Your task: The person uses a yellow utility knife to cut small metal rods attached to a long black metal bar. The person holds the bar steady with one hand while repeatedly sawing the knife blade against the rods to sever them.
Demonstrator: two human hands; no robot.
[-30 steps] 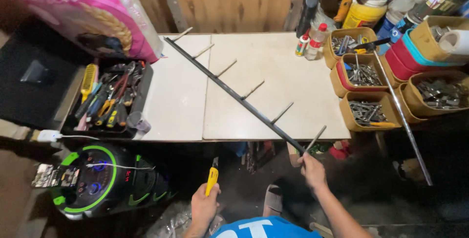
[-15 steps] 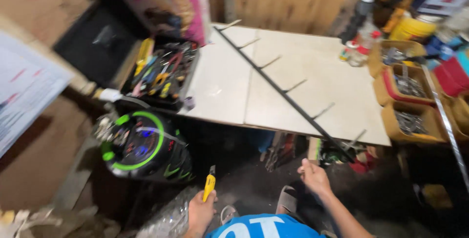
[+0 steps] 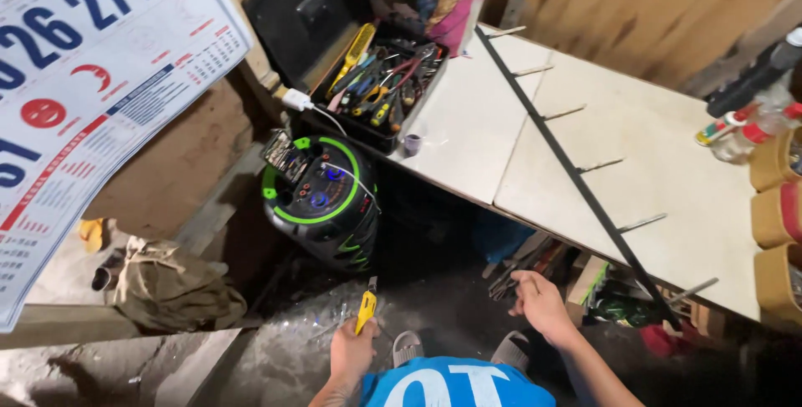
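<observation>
Low in the view, the left hand (image 3: 351, 355) is closed around the yellow handle of a screwdriver (image 3: 366, 307), which stands nearly upright with its long axis running up and slightly right, the dark metal tip pointing away from the person toward the round speaker (image 3: 322, 198). The right hand (image 3: 541, 302) hangs free below the table edge with its fingers loosely curled and a little apart, clamped on nothing. On the pale, smooth tabletop (image 3: 635, 165) lies a long black metal bar (image 3: 576, 177), running diagonally from the far left corner to the near right edge, with thin bare-metal prongs sticking out to one side like a rake. At the table's left end an open black toolbox (image 3: 380, 94) holds a jumble of pliers and screwdrivers with yellow, red and blue grips; its lid stands open behind it. A small purple cap (image 3: 412, 144) sits just beside the box. The speaker, black with glowing green rings, stands on the floor under that end, a white cable trailing over it. Cardboard boxes (image 3: 777, 198) line the right edge, their contents out of view. A large paper calendar (image 3: 92, 81) hangs at the left, and a crumpled khaki cloth bag (image 3: 171, 286) lies on the rough concrete floor.
</observation>
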